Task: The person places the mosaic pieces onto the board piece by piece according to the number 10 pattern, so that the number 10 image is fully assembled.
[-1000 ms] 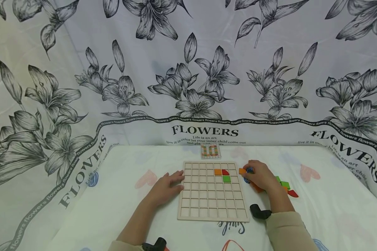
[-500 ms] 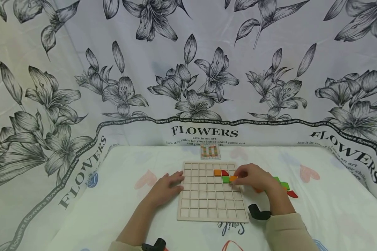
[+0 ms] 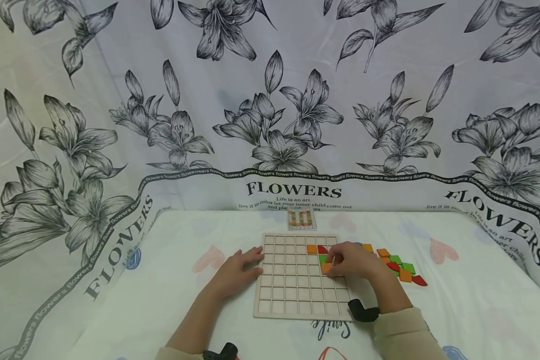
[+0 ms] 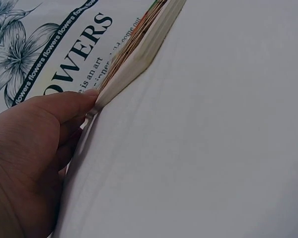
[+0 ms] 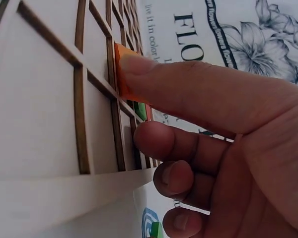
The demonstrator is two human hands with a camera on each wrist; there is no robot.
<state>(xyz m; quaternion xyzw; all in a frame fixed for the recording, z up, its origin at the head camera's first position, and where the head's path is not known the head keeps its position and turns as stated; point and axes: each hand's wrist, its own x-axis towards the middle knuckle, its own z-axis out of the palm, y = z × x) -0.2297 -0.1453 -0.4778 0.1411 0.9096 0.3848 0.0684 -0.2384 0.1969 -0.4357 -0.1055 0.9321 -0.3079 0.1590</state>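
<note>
A wooden grid board (image 3: 292, 292) lies flat in the middle of the head view. An orange square tile (image 3: 307, 249), a red curved tile (image 3: 322, 249) and a green square tile (image 3: 323, 258) sit in its upper right cells. My right hand (image 3: 355, 261) is over the board's right side and pinches another orange square tile (image 5: 130, 89) at a cell just below the green one; the thumb lies on its face in the right wrist view. Along the left edge rests my left hand (image 3: 237, 272), fingers spread, with a fingertip on the rim in the left wrist view.
Right of the board is a loose group of orange, green and red tiles (image 3: 405, 275). A small card (image 3: 302, 219) with a coloured grid pattern lies behind the board. The white cloth (image 3: 162, 300) covers the table, and a flower-printed curtain (image 3: 292, 190) hangs behind.
My right hand has carried the orange square tile left from beside the board, then toward me to the cell below the green tile. Loose tiles at right are now uncovered. The left hand stays put.
</note>
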